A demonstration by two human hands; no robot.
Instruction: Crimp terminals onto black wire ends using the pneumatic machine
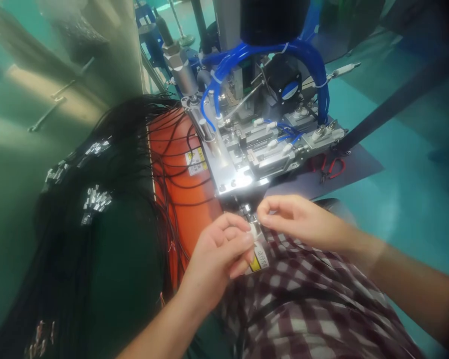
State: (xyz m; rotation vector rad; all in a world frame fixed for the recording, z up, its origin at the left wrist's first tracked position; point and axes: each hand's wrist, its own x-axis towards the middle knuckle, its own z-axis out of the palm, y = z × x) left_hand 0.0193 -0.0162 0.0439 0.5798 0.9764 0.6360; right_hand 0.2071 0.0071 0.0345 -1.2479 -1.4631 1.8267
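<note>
My left hand [226, 247] is closed in a pinch, its fingertips at a small whitish piece [253, 230] too blurred to name. Just to its right, my right hand [290, 214] has thumb and forefinger pressed together; whatever is between them is too small to make out. Both hands are over my lap, in front of the near edge of a metal machine [228, 172] with pneumatic cylinders. Small metal parts [246, 208] show behind the fingertips. Below the left fingers is a white and yellow label [259, 259], partly covered.
To the left, a large bundle of black cables [123, 129] with silvery connector ends [96, 199] drapes over a green surface and an orange plate [183, 199]. Thick blue tubes [243, 52] arch above the machine. Red-handled pliers [336, 168] lie on a grey board at right.
</note>
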